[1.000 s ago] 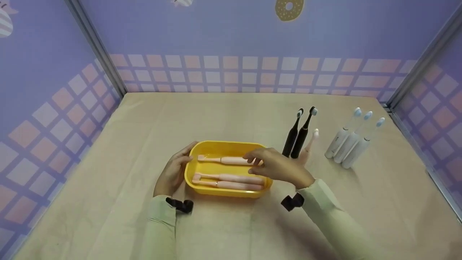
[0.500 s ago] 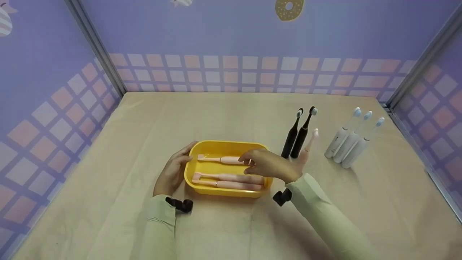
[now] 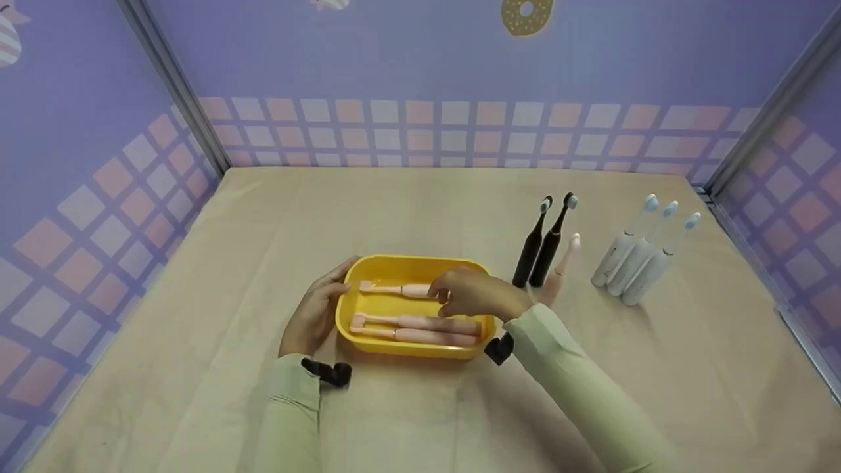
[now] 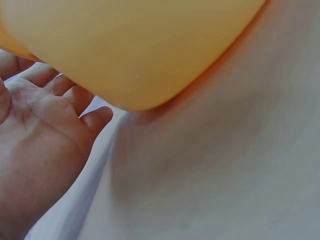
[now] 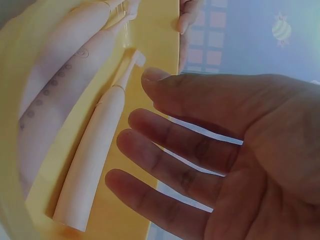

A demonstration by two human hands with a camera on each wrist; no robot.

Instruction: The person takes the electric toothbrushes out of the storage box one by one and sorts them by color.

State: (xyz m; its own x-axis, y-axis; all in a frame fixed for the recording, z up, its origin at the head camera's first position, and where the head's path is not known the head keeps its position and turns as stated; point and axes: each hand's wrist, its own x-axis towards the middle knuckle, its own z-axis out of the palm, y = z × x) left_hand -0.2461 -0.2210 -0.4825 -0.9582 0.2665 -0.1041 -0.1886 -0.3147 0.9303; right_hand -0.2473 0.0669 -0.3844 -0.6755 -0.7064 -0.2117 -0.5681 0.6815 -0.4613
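1. A yellow tray [image 3: 407,353] sits on the surface [image 3: 368,210], roughly midway between its left and right edges and well apart from the far edge.
2. The left hand [image 3: 315,309] grips the tray's left end, thumb at the rim and fingers along the outer wall.
3. The right hand [image 3: 476,293] is over the tray's right half, fingers loosely extended and holding nothing; the right wrist view shows them apart from the far pink toothbrush [image 3: 415,290].
4. That toothbrush lies along the tray's far long side, head toward the left end.
5. Two near pink toothbrushes [image 3: 427,336] lie side by side along the near long side, heads also leftward.
6. Right of the tray, two black toothbrushes [image 3: 545,259] and one upright pink toothbrush [image 3: 557,281] stand on the surface.
7. Three white toothbrushes [image 3: 633,266] stand together nearer the surface's right edge.
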